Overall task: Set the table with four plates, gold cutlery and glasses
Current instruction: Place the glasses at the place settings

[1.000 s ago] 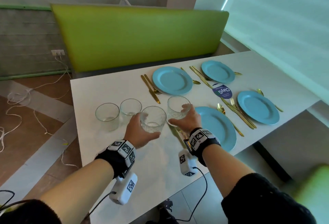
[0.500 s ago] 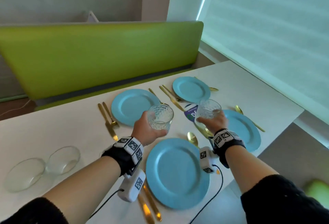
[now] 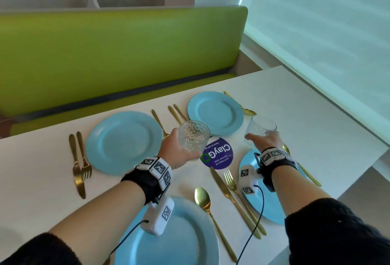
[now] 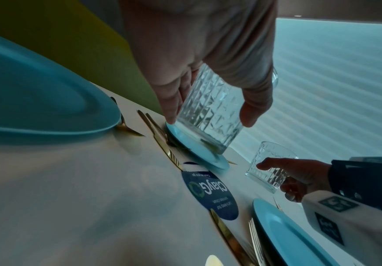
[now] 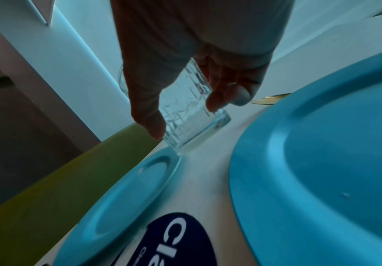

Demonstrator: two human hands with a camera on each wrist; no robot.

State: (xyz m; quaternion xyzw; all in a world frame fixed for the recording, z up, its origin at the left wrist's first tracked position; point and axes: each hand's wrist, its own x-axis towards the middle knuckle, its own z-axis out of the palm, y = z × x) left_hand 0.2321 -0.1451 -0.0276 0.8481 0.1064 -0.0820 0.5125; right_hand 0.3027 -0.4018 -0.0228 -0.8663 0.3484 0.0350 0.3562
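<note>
My left hand grips a cut-pattern glass in the air over the table's middle, between the far left plate and the far right plate. In the left wrist view its fingers and thumb wrap that glass. My right hand holds a second glass just beyond the right plate; the right wrist view has this glass tilted above the table. The near plate lies under my left forearm. Gold cutlery lies beside each plate.
A round blue sticker marks the white table between the plates. A green bench runs along the far side. A blind-covered window stands at the right, by the table's right edge.
Both hands have carried their glasses from the table's left end to the right, over the place settings. The two other glasses on the left have gone out of view.
</note>
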